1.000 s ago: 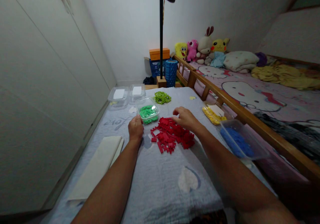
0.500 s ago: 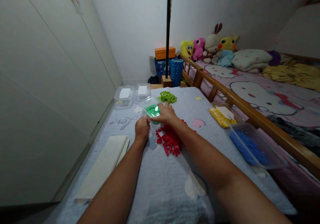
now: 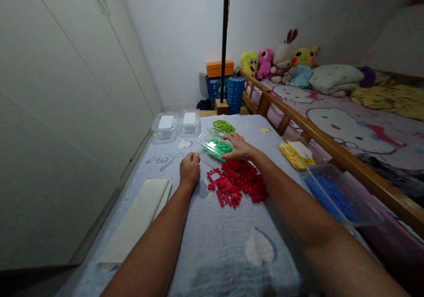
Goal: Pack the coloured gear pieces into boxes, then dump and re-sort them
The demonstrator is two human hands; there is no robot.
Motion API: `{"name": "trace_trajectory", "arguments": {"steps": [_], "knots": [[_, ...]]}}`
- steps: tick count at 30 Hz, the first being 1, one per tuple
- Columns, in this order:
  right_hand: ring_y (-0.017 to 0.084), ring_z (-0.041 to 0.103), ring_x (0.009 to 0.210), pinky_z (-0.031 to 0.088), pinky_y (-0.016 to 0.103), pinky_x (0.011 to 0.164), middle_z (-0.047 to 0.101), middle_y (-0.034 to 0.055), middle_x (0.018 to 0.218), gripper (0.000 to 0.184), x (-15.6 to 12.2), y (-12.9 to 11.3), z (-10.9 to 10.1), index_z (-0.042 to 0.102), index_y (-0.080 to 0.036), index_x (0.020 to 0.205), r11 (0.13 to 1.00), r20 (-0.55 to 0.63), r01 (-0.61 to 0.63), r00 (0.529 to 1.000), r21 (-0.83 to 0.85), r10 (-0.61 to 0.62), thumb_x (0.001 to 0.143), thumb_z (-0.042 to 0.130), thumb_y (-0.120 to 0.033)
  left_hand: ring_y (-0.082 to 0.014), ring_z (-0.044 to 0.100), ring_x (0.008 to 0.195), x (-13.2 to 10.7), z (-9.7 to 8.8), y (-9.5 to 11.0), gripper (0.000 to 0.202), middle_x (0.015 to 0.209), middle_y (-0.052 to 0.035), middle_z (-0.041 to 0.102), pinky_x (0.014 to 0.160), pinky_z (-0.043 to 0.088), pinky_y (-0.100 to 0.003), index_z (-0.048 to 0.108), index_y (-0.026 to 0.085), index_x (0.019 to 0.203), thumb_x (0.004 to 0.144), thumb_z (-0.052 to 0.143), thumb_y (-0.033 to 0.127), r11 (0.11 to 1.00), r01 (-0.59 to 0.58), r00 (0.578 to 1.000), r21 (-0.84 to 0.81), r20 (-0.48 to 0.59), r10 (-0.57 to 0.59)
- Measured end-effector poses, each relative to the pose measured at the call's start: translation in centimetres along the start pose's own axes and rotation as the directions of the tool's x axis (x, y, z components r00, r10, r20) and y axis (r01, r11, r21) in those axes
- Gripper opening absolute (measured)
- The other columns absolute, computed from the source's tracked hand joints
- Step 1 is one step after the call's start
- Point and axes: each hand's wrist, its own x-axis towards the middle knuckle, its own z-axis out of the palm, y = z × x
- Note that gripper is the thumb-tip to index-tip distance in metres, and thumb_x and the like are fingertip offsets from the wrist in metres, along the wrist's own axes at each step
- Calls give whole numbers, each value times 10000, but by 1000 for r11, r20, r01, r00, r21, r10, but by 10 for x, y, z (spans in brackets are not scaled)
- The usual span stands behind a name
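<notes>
My right hand point(image 3: 240, 146) grips the right side of a clear plastic box point(image 3: 206, 134), fingers on the far edge and thumb on the near one. Green toy building pieces point(image 3: 218, 148) show at the box; whether they all lie inside it or partly beneath, I cannot tell. My left hand point(image 3: 190, 169) is closed in a fist left of the box, apart from it, and what its fingers may hold is hidden. Red building pieces point(image 3: 235, 182) lie loose in a heap just below my right hand. Lime-green pieces point(image 3: 224, 126) form a pile behind the box.
Two lidded clear boxes point(image 3: 165, 127) stand at the far left of the cloth-covered table point(image 3: 212, 244). At the right edge are boxes of yellow pieces point(image 3: 296, 155) and blue pieces point(image 3: 329, 195). A folded cream sheet point(image 3: 139, 222) lies at left. A wooden bed rail point(image 3: 314, 144) runs along the right.
My right hand has moved right with the clear box, away from my left hand. More of the red heap shows now. My left hand has stayed nearly in place.
</notes>
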Motion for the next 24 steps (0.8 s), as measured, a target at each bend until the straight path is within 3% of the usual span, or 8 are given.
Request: {"name": "trace_trajectory", "arguments": {"steps": [12, 20, 24], "knots": [[312, 390, 1430, 326, 433, 1177, 424, 142, 1500, 816, -32, 73, -22, 505, -210, 1430, 991, -60, -127, 990, -41, 125, 711, 805, -452, -158, 486, 583, 0, 0, 2, 343, 548, 21, 491, 571, 340, -275, 497, 228, 623, 878, 455, 453, 999, -37, 999, 36, -7, 37], [355, 433, 1383, 336, 454, 1145, 461, 181, 1470, 790, -49, 77, -34, 500, -183, 1446, 934, -128, -337, 938, -118, 322, 771, 743, -513, -157, 483, 593, 0, -1, 4, 337, 556, 22, 493, 578, 340, -273, 499, 227, 620, 866, 463, 454, 998, -44, 999, 51, 0, 44], [397, 421, 1362, 357, 478, 1102, 429, 176, 1500, 695, -52, 69, -27, 589, -208, 1356, 894, -299, -416, 886, -168, 356, 757, 751, -522, -151, 481, 585, 1, -1, 3, 336, 555, 24, 492, 580, 343, -270, 504, 222, 616, 865, 469, 445, 997, -46, 999, 59, 1, 46]]}}
